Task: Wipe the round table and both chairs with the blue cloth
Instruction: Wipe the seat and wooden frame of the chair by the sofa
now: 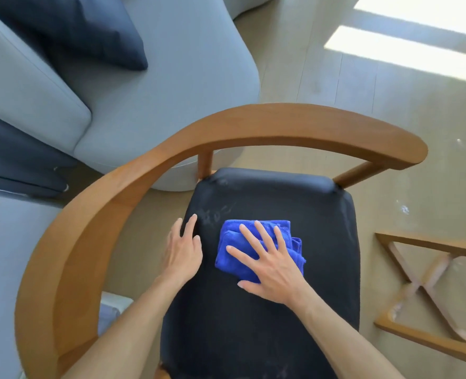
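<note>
A chair with a curved wooden back rail (253,124) and a black padded seat (294,214) fills the middle of the view. The folded blue cloth (234,258) lies on the seat's left half. My right hand (270,263) presses flat on the cloth with its fingers spread. My left hand (184,250) rests flat on the seat's left edge, fingers straight, just left of the cloth. Pale smudges show on the seat beyond my left fingertips. The round table and a second chair are not in sight.
A grey sofa (158,91) with a dark cushion (89,31) stands close behind and left of the chair. A wooden frame with crossed bars (423,288) sits on the floor at the right. Sunlit patches lie on the floor at the top right.
</note>
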